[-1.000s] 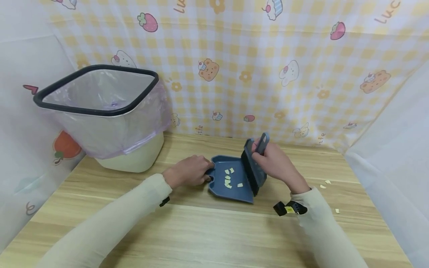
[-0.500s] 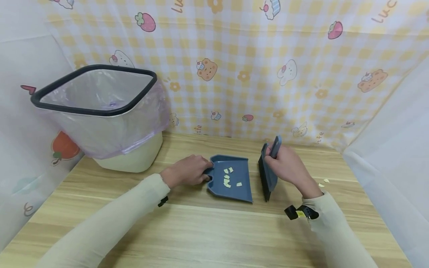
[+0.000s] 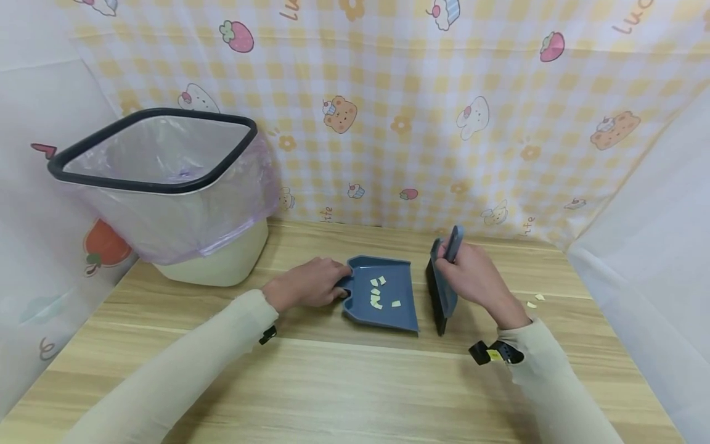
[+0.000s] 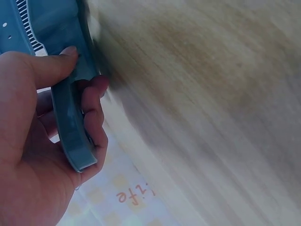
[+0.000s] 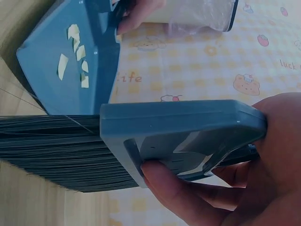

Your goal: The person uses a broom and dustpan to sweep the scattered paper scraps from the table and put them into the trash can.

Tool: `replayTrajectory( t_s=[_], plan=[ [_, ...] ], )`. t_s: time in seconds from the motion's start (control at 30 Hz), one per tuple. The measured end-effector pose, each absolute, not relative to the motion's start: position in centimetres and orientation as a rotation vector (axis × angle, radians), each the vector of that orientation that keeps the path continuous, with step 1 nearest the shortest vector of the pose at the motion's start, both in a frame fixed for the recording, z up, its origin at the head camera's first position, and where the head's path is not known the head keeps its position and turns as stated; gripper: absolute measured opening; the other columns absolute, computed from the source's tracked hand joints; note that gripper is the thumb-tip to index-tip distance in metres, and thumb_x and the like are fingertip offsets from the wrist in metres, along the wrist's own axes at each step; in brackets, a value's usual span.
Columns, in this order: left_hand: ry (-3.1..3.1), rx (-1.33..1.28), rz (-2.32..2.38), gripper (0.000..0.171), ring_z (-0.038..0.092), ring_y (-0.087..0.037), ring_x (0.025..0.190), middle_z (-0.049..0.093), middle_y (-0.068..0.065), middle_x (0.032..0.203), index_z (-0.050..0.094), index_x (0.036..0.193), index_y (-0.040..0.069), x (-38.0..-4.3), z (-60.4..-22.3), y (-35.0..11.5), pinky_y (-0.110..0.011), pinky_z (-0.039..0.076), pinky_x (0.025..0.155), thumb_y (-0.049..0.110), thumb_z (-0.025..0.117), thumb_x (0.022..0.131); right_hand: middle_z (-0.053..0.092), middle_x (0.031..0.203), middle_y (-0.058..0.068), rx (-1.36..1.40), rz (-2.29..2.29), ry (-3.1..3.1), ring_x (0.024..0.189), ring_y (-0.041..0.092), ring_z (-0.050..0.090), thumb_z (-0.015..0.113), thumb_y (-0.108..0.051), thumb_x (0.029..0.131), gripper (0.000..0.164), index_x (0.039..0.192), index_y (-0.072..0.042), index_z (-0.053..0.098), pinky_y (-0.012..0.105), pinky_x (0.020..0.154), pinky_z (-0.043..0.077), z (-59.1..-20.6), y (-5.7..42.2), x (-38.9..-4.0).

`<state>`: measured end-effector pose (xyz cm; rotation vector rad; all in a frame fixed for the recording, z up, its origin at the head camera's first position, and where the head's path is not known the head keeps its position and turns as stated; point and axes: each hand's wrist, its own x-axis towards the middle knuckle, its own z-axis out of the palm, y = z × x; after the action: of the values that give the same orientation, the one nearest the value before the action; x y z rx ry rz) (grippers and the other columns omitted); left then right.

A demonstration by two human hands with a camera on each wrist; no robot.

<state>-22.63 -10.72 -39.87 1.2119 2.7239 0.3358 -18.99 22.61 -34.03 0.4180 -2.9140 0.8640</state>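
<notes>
A blue-grey dustpan (image 3: 398, 280) lies on the wooden table, several small pale scraps (image 3: 376, 303) scattered across its pan. My left hand (image 3: 310, 285) grips its handle (image 4: 70, 125), fingers wrapped under and thumb on top in the left wrist view. Just right of the pan's front edge, my right hand (image 3: 471, 274) holds a matching hand brush (image 3: 442, 290) upright, dark bristles (image 5: 61, 150) toward the pan. The right wrist view shows a finger pressed on the brush head (image 5: 178, 117). Two loose scraps (image 3: 540, 297) lie on the table beyond the right hand.
A bin (image 3: 216, 262) with a black rim (image 3: 161, 186) and a thin purple-tinted liner (image 3: 233, 203) stands at the back left. A checked curtain (image 3: 377, 154) hangs behind the wooden table (image 3: 344, 388), with white sheeting (image 3: 665, 259) along the right side.
The brush in my right hand has moved right, from over the pan's front edge to the table beside it. The dustpan, its scraps and the left hand stay in place.
</notes>
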Motion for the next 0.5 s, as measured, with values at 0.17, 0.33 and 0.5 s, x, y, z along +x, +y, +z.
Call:
replayTrajectory(
  t_s=[0.17, 0.33, 0.5],
  plan=[
    [2.742, 1.234, 0.367, 0.014, 0.060, -0.015, 0.081, 0.070, -0.003, 0.099, 0.070, 0.112, 0.004, -22.6, -39.6, -10.9, -0.034, 0.054, 0.075, 0.018, 0.070, 0.109, 0.051, 0.070, -0.001, 0.417, 0.863, -2.920, 0.064, 0.022, 0.054, 0.054, -0.012, 0.104, 0.012, 0.092, -0.013, 0.057, 0.039, 0.065, 0.044, -34.0, 22.5, -19.0],
    [2.774, 1.217, 0.340, 0.017, 0.065, -0.017, 0.089, 0.075, -0.008, 0.110, 0.071, 0.116, 0.004, -22.6, -38.9, -11.0, -0.037, 0.057, 0.082, 0.019, 0.070, 0.110, 0.050, 0.069, -0.001, 0.417, 0.866, -2.926, 0.064, 0.021, 0.053, 0.055, -0.011, 0.104, 0.013, 0.092, -0.013, 0.058, 0.039, 0.064, 0.043, -33.9, 22.4, -18.9],
    [2.786, 1.219, 0.296, 0.020, 0.066, -0.018, 0.093, 0.075, -0.009, 0.112, 0.071, 0.118, 0.003, -22.7, -37.7, -11.1, -0.038, 0.057, 0.085, 0.022, 0.070, 0.110, 0.047, 0.068, -0.002, 0.419, 0.875, -2.934, 0.062, 0.022, 0.052, 0.055, -0.011, 0.104, 0.014, 0.090, -0.013, 0.056, 0.039, 0.064, 0.042, -33.9, 22.4, -18.9]
  ],
)
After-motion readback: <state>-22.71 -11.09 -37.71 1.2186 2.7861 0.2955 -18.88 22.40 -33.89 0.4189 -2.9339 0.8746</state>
